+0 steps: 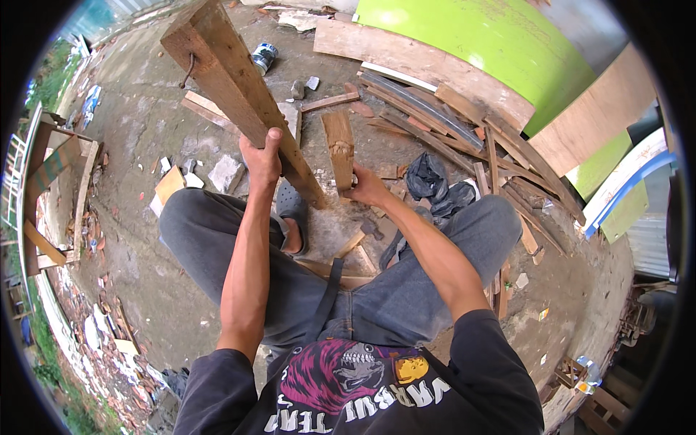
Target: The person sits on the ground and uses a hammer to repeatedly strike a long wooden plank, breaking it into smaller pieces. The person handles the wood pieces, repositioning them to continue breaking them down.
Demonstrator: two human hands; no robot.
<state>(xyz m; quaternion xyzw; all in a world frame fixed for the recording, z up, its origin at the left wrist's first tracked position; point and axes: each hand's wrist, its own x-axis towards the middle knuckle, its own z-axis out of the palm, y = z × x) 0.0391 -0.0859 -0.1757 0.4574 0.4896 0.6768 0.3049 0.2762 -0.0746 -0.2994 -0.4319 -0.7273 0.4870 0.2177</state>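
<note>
My left hand (262,158) is closed round a long wooden beam (243,90) that stands tilted, its lower end on the ground between my feet. A rusty bent nail (188,70) sticks out near the beam's upper end. To the right, my right hand (368,185) grips a shorter wooden block (338,145) low down, its fingers partly hidden. The block stands upright, a little apart from the beam. On the ground between my legs lies a hammer (357,238) with a pale handle and a dark head.
Ahead to the right lies a heap of planks and strips (435,123), beside a black plastic bag (429,179). A green board (478,47) leans beyond it. Broken concrete (226,174) and a paint can (264,56) lie to the left and ahead.
</note>
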